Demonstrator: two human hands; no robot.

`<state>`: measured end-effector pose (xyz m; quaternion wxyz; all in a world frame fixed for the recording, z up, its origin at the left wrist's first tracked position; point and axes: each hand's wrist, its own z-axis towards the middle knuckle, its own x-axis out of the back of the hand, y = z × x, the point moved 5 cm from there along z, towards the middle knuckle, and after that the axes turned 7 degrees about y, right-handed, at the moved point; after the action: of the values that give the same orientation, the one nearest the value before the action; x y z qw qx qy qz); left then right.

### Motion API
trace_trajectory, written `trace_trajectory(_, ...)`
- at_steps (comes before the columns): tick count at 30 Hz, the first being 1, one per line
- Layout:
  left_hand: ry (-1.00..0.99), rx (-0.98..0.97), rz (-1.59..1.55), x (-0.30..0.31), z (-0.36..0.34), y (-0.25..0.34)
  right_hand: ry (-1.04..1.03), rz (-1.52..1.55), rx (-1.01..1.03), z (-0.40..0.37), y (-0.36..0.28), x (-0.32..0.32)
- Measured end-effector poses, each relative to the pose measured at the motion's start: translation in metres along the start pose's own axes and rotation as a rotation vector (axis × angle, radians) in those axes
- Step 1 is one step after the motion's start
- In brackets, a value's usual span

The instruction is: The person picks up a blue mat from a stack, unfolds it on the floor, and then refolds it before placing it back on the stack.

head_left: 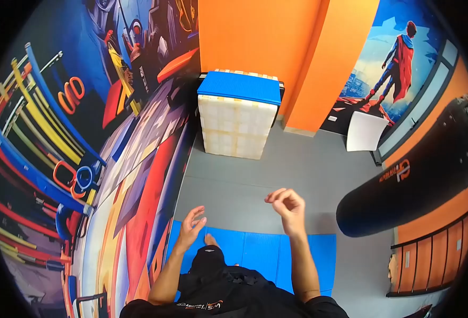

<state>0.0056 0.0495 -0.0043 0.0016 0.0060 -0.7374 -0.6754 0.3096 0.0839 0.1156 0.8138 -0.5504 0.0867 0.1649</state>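
My left hand (192, 225) is raised in front of me above the blue mat (260, 249), its fingers apart and a little bent, with nothing in it. To its right and higher up is my right hand (288, 206), its fingers curled in toward the thumb; whether anything small is between them cannot be made out. Neither hand touches the mat. Below them show my black clothing (234, 283) and a bare foot (210, 240) on the mat.
A pale wrapped block (236, 124) topped by a blue pad (239, 86) stands ahead against the orange wall. A black punching bag (403, 175) hangs at right, above a black rack (435, 254). A mural wall (138, 185) runs along the left.
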Motion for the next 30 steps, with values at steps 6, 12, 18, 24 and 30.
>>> trace_trajectory(6,0.119,-0.083,-0.019,0.018,0.139,-0.024,0.372,-0.253,-0.342,0.085,0.119,0.058)
trace_trajectory(12,0.09,-0.053,0.018,0.038,0.288,-0.008,0.461,-0.337,-0.485,0.171,0.184,0.091)
trace_trajectory(18,0.032,-0.062,0.112,0.043,0.412,0.007,0.483,-0.346,-0.55,0.243,0.234,0.098)
trace_trajectory(24,0.001,-0.04,0.161,0.028,0.509,-0.003,0.525,-0.314,-0.579,0.304,0.274,0.133)
trace_trajectory(30,0.073,-0.059,0.221,0.025,0.624,-0.014,0.571,-0.344,-0.503,0.404,0.32,0.195)
